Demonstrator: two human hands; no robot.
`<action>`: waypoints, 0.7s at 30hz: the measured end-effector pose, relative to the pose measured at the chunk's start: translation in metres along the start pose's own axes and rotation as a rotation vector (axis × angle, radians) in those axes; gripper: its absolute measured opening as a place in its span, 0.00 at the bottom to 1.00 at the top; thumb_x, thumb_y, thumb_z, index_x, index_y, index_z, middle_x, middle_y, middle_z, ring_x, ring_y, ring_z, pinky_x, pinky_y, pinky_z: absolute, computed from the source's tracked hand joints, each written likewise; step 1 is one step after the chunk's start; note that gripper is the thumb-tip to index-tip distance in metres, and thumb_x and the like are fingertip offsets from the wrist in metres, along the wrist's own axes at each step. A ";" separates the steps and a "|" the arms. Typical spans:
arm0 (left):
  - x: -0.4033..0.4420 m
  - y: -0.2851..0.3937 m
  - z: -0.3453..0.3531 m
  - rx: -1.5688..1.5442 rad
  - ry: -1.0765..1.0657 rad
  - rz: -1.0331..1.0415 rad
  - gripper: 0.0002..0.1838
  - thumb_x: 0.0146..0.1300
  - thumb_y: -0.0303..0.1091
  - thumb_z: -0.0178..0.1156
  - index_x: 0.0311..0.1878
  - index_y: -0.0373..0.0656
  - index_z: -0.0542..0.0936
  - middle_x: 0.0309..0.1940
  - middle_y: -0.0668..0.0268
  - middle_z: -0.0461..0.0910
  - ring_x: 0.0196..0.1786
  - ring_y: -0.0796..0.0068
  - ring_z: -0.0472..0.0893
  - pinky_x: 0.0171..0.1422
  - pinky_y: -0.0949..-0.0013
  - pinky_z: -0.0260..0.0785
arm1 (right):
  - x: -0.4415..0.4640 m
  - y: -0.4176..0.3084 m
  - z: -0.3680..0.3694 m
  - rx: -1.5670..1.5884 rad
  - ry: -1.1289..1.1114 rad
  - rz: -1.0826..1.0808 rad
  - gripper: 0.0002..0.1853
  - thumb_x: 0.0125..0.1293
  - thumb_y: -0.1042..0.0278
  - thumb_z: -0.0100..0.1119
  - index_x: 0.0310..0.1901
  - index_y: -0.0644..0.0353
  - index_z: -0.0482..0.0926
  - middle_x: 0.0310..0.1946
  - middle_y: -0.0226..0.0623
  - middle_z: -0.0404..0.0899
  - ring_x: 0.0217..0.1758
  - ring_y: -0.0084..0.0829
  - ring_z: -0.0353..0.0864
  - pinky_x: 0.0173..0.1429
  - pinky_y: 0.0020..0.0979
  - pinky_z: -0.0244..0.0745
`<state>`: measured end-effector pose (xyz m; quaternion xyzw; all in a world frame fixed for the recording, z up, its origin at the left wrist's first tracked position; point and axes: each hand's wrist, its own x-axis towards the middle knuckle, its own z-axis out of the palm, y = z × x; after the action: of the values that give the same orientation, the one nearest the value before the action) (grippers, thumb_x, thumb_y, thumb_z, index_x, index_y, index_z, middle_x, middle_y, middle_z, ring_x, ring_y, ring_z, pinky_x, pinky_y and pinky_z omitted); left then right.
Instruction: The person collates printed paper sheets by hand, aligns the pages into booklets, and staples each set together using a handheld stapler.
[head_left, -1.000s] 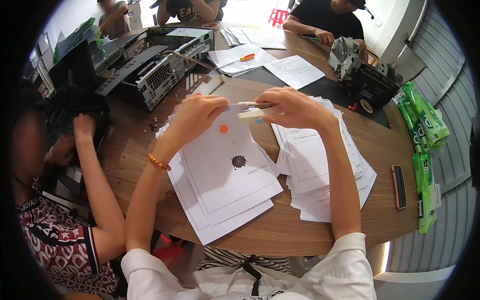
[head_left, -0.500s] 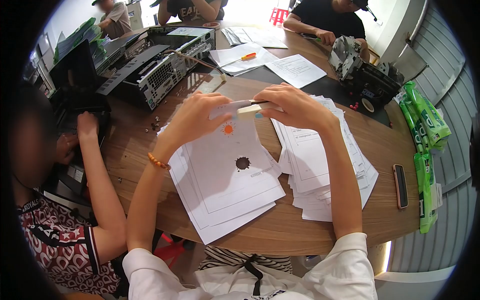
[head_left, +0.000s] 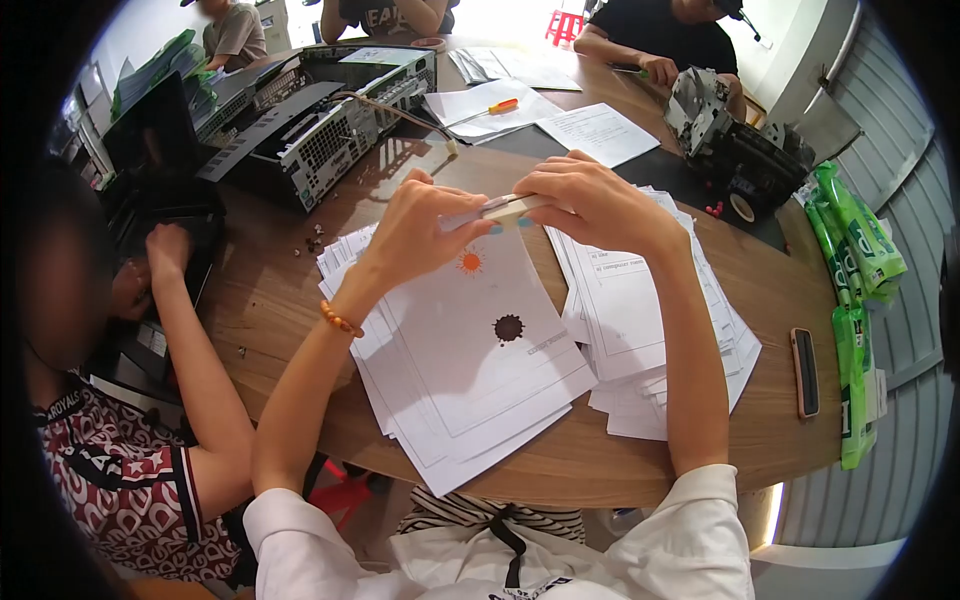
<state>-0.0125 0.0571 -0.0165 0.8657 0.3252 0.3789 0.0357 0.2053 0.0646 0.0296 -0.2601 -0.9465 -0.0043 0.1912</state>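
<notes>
A printed sheet of paper (head_left: 430, 340) with an orange sun and a dark blot lies over other sheets, its top edge lifted and curled. My left hand (head_left: 425, 225) is closed on that edge, fingers pinched near a small cream-coloured block (head_left: 513, 210) with a darker strip along its top. From the other side my right hand (head_left: 595, 205) grips the block, thumb beneath and fingers above. The block's exact kind cannot be made out, since my fingers cover its ends. Below my right forearm lies a loose pile of printed papers (head_left: 620, 325).
An opened computer case (head_left: 330, 150) stands at the back left, near an orange screwdriver (head_left: 503, 106) on papers. A co-worker on the left uses a laptop (head_left: 150, 130). Another handles a dismantled machine (head_left: 735, 160). A phone (head_left: 805, 372) and green packets (head_left: 850, 240) are at right.
My left hand and the lifted sheet have shifted slightly right in view, and my hands are closer together around the block. The sheet's lower part has swung a little to the right.
</notes>
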 end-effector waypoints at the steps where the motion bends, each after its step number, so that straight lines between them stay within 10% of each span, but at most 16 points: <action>1: 0.001 0.000 -0.001 0.000 -0.001 0.002 0.15 0.44 0.33 0.67 0.37 0.40 0.81 0.26 0.60 0.80 0.23 0.75 0.75 0.41 0.71 0.60 | -0.001 -0.002 0.000 0.037 -0.039 0.054 0.12 0.58 0.65 0.55 0.41 0.62 0.74 0.30 0.37 0.76 0.35 0.34 0.72 0.50 0.32 0.63; 6: 0.000 -0.005 -0.018 -0.368 -0.237 -0.399 0.20 0.44 0.26 0.65 0.44 0.35 0.78 0.29 0.55 0.81 0.31 0.81 0.78 0.35 0.77 0.71 | -0.001 0.005 -0.002 0.048 -0.156 0.291 0.13 0.61 0.65 0.53 0.44 0.63 0.73 0.31 0.34 0.76 0.36 0.30 0.73 0.45 0.29 0.66; 9: -0.001 -0.013 -0.019 -0.507 -0.221 -0.519 0.18 0.47 0.26 0.62 0.45 0.33 0.77 0.30 0.56 0.81 0.29 0.80 0.78 0.35 0.77 0.71 | -0.011 0.017 -0.013 0.642 -0.110 0.499 0.17 0.65 0.60 0.48 0.45 0.66 0.73 0.37 0.34 0.76 0.43 0.21 0.73 0.43 0.24 0.68; 21: 0.003 -0.032 -0.013 -0.738 0.114 -0.447 0.16 0.59 0.30 0.55 0.49 0.33 0.74 0.37 0.60 0.80 0.38 0.78 0.78 0.46 0.78 0.70 | -0.015 0.019 -0.009 0.834 -0.326 0.381 0.18 0.64 0.59 0.49 0.47 0.65 0.74 0.32 0.26 0.73 0.35 0.14 0.67 0.38 0.18 0.64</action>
<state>-0.0370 0.0816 -0.0152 0.6809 0.3491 0.4998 0.4059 0.2299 0.0727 0.0307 -0.3272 -0.8206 0.4514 0.1256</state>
